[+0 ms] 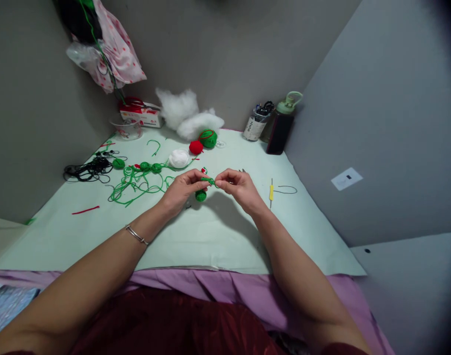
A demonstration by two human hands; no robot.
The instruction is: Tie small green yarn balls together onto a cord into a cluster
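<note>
Above the middle of the table, my left hand [183,191] pinches a small piece of green yarn work [207,181] between thumb and fingers. My right hand [239,189] meets it from the other side, its thumb and forefinger closed on the green yarn at the end of that piece. A round green crocheted ball [201,195] hangs or lies just below my left fingertips; which of the two I cannot tell. A small red and white bit [204,170] shows right behind the fingers. Whether a needle or hook is in my fingers is too small to see.
Tangled green yarn [136,185] and black cord [88,169] lie left. Behind are white [178,159], red [196,147] and green yarn balls [208,138], white stuffing [188,116] and a plastic cup [127,129]. Right stand a pen holder [255,125], a bottle [281,129] and a yellow-handled tool [271,192].
</note>
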